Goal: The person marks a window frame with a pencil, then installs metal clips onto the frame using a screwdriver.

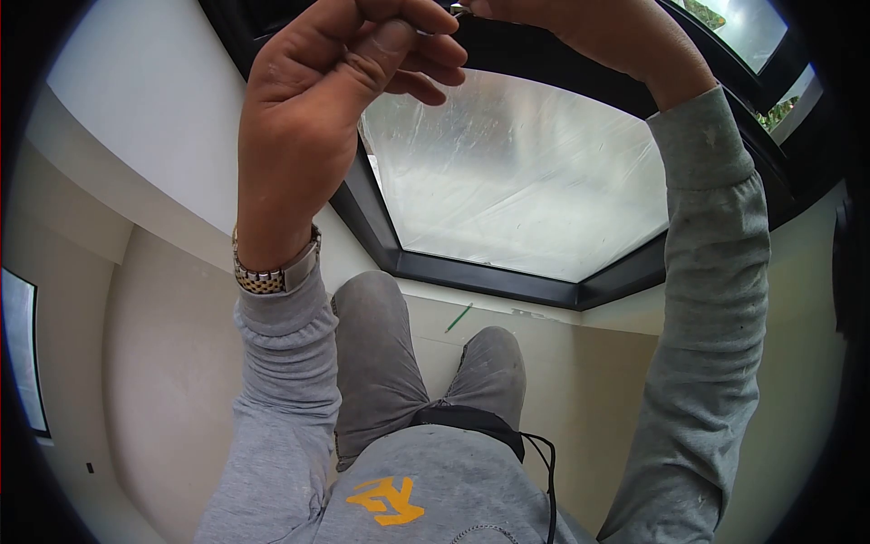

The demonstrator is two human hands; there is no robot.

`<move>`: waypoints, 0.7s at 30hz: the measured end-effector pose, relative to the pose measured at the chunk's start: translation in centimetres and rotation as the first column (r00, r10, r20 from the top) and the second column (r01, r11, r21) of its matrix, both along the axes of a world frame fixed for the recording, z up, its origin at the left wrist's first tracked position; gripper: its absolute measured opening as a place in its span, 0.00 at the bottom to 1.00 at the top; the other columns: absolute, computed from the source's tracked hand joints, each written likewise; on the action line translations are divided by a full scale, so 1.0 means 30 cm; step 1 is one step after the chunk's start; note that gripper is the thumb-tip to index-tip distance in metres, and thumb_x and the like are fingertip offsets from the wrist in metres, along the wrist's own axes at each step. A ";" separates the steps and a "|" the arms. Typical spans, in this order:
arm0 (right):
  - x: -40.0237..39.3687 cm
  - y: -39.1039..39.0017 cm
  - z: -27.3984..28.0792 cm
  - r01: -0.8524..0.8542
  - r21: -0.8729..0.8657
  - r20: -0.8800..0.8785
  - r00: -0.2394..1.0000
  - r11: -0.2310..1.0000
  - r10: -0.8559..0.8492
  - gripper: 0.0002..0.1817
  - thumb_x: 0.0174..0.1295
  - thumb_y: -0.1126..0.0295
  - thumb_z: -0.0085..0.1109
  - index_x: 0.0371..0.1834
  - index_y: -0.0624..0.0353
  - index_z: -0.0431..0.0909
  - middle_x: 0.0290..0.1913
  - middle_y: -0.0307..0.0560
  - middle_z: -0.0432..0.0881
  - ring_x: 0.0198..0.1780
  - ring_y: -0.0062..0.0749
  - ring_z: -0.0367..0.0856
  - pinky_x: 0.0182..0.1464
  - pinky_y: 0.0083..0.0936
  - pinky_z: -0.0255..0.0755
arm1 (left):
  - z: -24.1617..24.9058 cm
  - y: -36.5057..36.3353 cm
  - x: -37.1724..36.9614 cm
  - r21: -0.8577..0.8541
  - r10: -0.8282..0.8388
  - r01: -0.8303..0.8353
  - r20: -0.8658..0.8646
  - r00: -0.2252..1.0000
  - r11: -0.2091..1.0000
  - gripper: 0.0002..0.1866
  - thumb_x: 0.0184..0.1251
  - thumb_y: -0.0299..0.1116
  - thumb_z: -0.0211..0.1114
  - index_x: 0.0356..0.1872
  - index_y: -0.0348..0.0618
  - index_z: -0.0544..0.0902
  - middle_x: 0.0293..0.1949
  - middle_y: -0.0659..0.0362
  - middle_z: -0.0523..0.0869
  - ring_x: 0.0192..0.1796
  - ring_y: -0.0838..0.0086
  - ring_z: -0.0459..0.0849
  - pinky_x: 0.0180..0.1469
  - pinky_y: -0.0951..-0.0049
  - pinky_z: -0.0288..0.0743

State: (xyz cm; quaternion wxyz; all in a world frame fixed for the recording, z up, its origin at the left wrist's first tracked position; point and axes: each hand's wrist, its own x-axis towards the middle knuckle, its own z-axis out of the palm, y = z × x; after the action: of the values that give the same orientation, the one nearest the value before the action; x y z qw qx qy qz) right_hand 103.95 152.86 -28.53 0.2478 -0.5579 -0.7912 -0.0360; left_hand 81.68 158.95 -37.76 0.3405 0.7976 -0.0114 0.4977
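Note:
Both of my hands are raised at the top of the view, in front of a black window frame (pixel 489 279). My left hand (pixel 317 100) has its thumb and index finger pinched together, the other fingers loosely curled; what they hold is too small to make out. Close to its fingertips, my right hand (pixel 598 36) is partly cut off by the top edge, its fingers mostly hidden. A small shiny metal piece (pixel 459 10) shows between the two hands. Behind them is the window pane (pixel 517 181), hazy and streaked.
A green pencil-like stick (pixel 459 317) lies on the pale surface below the window, near my knees. An open window sash (pixel 770 82) stands at the upper right. Another window (pixel 23 349) is at the far left. Pale walls surround the frame.

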 end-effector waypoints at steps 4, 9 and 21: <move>-0.016 0.000 0.016 0.073 -0.082 -0.046 0.996 0.994 -0.077 0.14 0.69 0.63 0.64 0.49 0.61 0.90 0.42 0.53 0.91 0.43 0.38 0.89 0.52 0.32 0.81 | -0.006 -0.016 0.022 -0.071 -0.003 0.006 0.047 0.999 0.997 0.17 0.79 0.39 0.62 0.56 0.34 0.83 0.45 0.47 0.91 0.48 0.62 0.93 0.50 0.63 0.89; -0.028 -0.035 0.040 0.067 -0.126 -0.031 0.997 0.990 -0.072 0.15 0.68 0.62 0.64 0.48 0.60 0.90 0.41 0.53 0.91 0.43 0.38 0.89 0.52 0.31 0.81 | -0.021 -0.058 0.045 -0.064 0.310 -0.305 0.069 0.948 0.950 0.18 0.75 0.39 0.68 0.56 0.35 0.84 0.42 0.51 0.92 0.45 0.66 0.93 0.49 0.66 0.89; 0.042 0.061 -0.016 -0.061 -0.007 0.023 0.998 0.998 0.061 0.14 0.68 0.64 0.63 0.48 0.61 0.90 0.45 0.53 0.91 0.44 0.41 0.89 0.55 0.33 0.81 | 0.036 -0.110 0.061 0.575 0.568 -0.548 0.168 0.806 0.607 0.10 0.71 0.21 0.68 0.49 0.40 0.91 0.43 0.57 0.90 0.42 0.75 0.88 0.43 0.76 0.83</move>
State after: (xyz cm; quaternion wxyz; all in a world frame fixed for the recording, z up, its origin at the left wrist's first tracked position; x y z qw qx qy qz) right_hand 105.22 154.68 -29.02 0.2378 -0.5339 -0.8108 -0.0323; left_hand 83.50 155.65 -36.67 -0.1011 0.8337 0.0863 0.5359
